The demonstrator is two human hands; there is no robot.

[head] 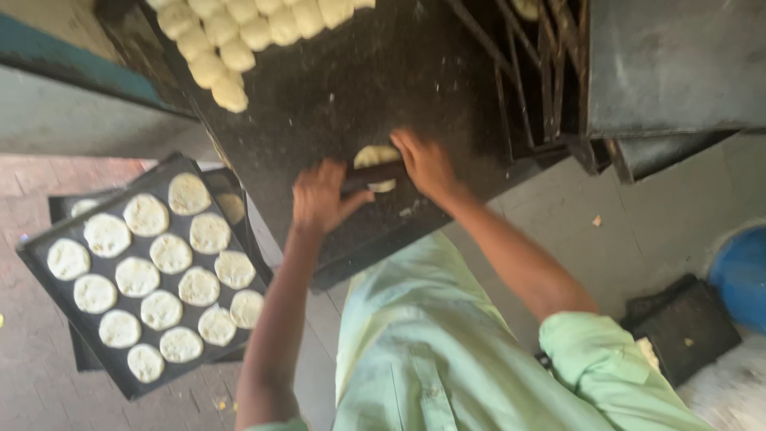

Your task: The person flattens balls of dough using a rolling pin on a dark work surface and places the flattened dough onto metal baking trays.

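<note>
Bakery: dough rounds [209, 233]; baking tray [36, 267]

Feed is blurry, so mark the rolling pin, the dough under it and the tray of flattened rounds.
rolling pin [373, 174]: head view, dark middle between the hands.
dough [375, 154]: head view, top edge.
tray [33, 263]: head view, left rim.

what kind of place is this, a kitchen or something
Most likely a small bakery. Both hands, left and right, press a rolling pin over a piece of dough on a dark worktop. Dough balls wait in rows, and a tray holds flattened rounds.
</note>
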